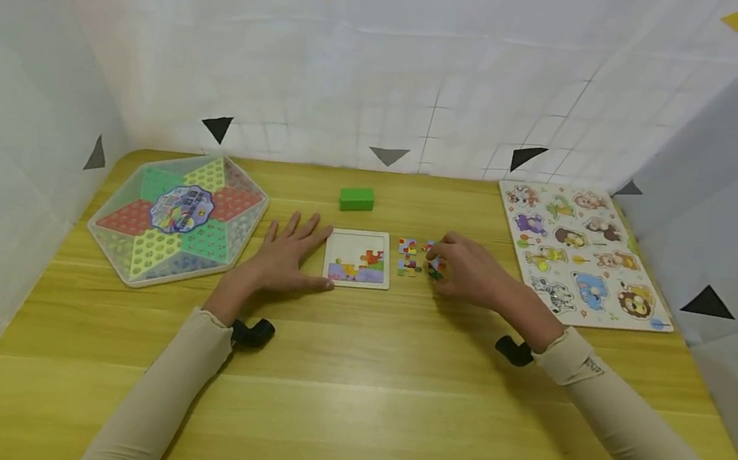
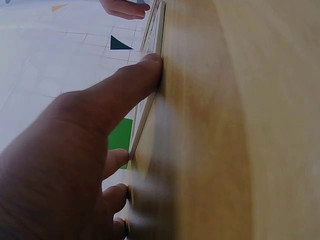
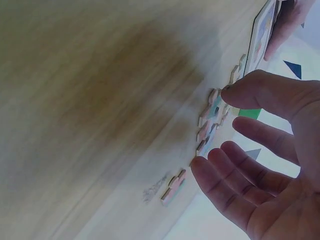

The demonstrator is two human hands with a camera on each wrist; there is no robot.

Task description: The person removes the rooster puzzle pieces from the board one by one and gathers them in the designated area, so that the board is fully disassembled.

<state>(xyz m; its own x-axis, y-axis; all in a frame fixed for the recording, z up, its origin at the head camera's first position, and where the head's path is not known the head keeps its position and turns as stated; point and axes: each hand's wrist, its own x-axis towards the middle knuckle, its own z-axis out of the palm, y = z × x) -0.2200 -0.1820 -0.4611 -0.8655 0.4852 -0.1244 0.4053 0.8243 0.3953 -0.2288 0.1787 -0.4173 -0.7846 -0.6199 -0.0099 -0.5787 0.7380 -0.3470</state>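
Observation:
A small square puzzle tray (image 1: 353, 285) lies in the middle of the table, with a few colourful pieces fitted along its lower and right parts. At its left edge my left hand (image 1: 289, 258) is spread, the thumb and index finger touching the rim; in the left wrist view the thumb presses on that rim. My right hand (image 1: 470, 271) reaches over loose jigsaw pieces (image 1: 409, 265) to the right of the tray. In the right wrist view its thumb and index finger stand apart beside the pieces (image 3: 209, 112), and no piece shows held between them.
A hexagonal Chinese checkers board (image 1: 191, 267) lies at the left. Behind the tray stands a green block (image 1: 357, 199). An animal peg puzzle board (image 1: 579, 261) lies at the right. White sheeting (image 1: 378, 72) walls off the table's back and sides.

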